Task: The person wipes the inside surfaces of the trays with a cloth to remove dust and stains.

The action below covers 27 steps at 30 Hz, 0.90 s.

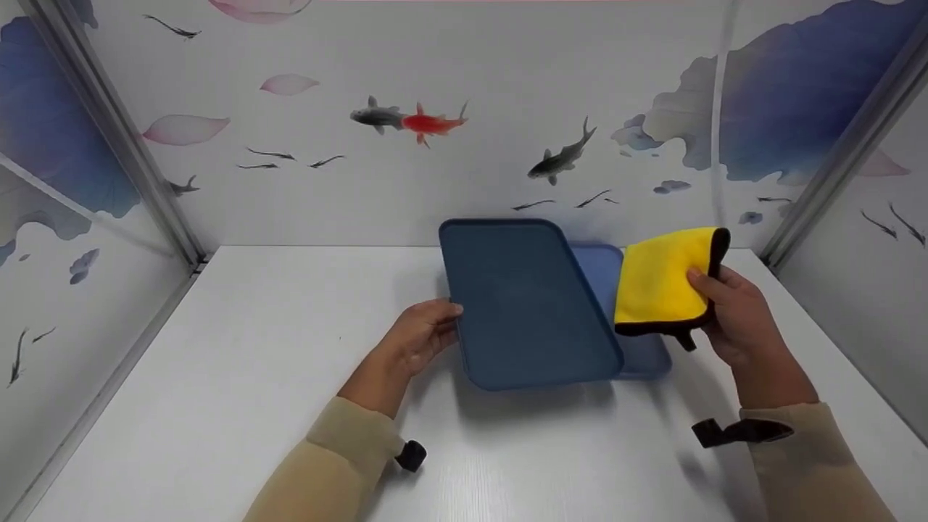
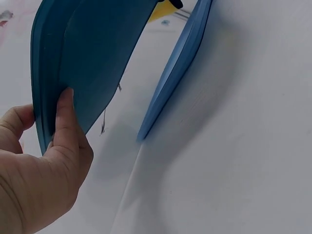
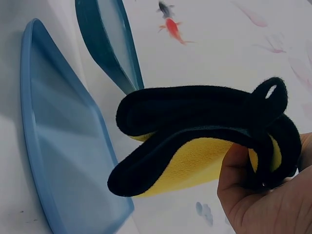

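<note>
My left hand [image 1: 424, 337] pinches the left edge of a dark blue tray [image 1: 529, 304], which is raised and tilted above the table. In the left wrist view, thumb and fingers of the left hand [image 2: 46, 165] lie on both sides of the rim of the tray [image 2: 92, 53]. A folded yellow cloth with black edging [image 1: 661, 279] is gripped by my right hand [image 1: 747, 319] at its right side. The right wrist view shows the cloth [image 3: 195, 161] folded in layers, its black loop near the right hand [image 3: 268, 200].
A lighter blue tray [image 1: 645, 355] lies on the white table [image 1: 239, 348], partly hidden behind the dark tray and cloth. White panels with painted fish and leaves [image 1: 493, 174] stand at the back and both sides. Metal posts [image 1: 138, 152] mark the corners.
</note>
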Tool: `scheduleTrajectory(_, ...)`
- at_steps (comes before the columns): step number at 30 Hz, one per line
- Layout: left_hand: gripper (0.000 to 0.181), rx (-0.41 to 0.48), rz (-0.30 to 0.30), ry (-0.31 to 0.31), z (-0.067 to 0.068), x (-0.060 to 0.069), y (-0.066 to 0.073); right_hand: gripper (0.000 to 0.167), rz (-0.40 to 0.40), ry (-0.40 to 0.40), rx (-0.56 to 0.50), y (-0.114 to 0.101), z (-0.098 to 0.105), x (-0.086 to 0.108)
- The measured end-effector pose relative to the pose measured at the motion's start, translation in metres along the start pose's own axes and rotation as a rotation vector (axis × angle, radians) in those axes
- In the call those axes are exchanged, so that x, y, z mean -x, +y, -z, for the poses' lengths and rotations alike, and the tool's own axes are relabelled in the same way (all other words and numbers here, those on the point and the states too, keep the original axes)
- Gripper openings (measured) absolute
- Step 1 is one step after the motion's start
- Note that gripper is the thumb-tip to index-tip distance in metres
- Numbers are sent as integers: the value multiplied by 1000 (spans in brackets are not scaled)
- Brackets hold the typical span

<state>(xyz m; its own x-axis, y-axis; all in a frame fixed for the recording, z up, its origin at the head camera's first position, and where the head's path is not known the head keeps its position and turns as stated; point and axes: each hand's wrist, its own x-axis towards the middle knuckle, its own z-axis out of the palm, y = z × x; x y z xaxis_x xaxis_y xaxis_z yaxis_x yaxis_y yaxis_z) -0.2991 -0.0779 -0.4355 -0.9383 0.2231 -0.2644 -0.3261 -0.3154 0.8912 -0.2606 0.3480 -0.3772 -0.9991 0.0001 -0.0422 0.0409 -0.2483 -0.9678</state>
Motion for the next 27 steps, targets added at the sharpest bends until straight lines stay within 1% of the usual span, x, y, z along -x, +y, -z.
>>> scheduleTrajectory(7, 41, 19, 3, -20, -1, -1, -4, 53, 18, 2, 38, 0, -5, 2)
scheduleTrajectory(9, 41, 16, 1, -26, -1, -1, -5, 55, 26, 6, 74, 1, -9, 2)
scheduleTrajectory(12, 40, 12, -2, -23, 0, 0, -6, 58, 41, 21, 154, 2, -15, 2)
scheduleTrajectory(14, 39, 11, -6, -21, 0, 1, -6, 61, 63, 37, 236, 2, -20, 3)
scheduleTrajectory(17, 36, 14, -14, -16, 0, 2, -6, 66, 105, 66, 428, 4, -31, 5)
scheduleTrajectory(20, 33, 18, -20, -11, -1, 3, -6, 66, 122, 77, 620, 8, -44, 8)
scheduleTrajectory(24, 31, 11, -27, -3, -5, 6, -3, 56, 143, 34, 796, 16, -64, 15)
scheduleTrajectory(27, 30, 10, -28, 10, -9, 9, -1, 45, 203, -10, 909, 22, -78, 21)
